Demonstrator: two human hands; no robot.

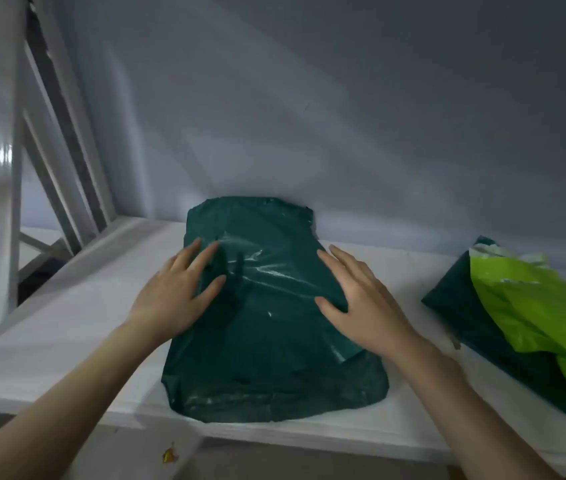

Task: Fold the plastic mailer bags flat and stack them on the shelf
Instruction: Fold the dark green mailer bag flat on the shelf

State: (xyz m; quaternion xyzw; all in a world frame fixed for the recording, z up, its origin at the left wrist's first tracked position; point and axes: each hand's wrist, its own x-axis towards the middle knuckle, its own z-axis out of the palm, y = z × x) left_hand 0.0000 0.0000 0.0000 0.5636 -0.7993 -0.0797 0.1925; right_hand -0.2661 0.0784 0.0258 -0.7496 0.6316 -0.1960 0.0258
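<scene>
With my left hand (174,289) and my right hand (361,292) lying flat, fingers straight and gripping nothing, on the dark green plastic mailer bag (267,327) at the centre of the white shelf (67,323), I should press outward evenly to remove the air.

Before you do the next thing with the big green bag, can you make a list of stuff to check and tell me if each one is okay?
1. Both hands on the dark green bag: ok. The left hand and right hand lie flat on it, fingers straight.
2. Bag on the white shelf: ok, though its near edge reaches the shelf's front edge.
3. Bag flat: not ok, wrinkles and a raised fold show.
4. Room beside it: ok, bare shelf lies between it and the lime green bag.
5. How many bags lie underneath: cannot tell.
</scene>
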